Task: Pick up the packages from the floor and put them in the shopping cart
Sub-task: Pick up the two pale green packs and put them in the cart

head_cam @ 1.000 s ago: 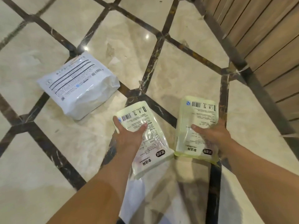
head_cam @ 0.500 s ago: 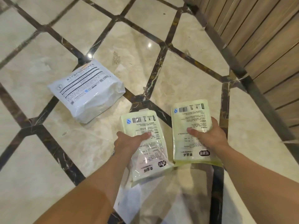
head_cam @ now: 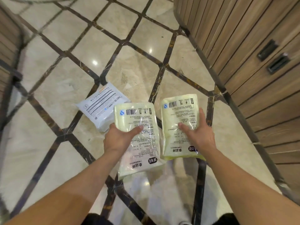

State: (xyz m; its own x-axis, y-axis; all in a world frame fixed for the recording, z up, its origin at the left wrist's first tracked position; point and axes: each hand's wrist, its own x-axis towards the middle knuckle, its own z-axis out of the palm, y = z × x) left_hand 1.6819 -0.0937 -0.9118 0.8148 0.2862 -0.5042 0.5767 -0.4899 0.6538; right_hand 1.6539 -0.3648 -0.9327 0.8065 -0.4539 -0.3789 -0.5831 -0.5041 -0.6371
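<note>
Both bare arms extended, hands closed in grips.
Left hand (head_cam: 119,138) at 11 o'clock of centre (thumb on top), right hand (head_cam: 200,135) at 1 o'clock.

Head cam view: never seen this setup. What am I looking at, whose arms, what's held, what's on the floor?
There is no robot here. A person wears a wide-angle camera on the head, looking forward and down, so the two bare arms are that person's own. The left hand grips one pale green package, thumb on top. The right hand grips a second pale green package the same way. Both are lifted off the marble floor. A white package lies on the floor beyond the left hand. Wooden panelling stands at right. No shopping cart is clearly visible.
</note>
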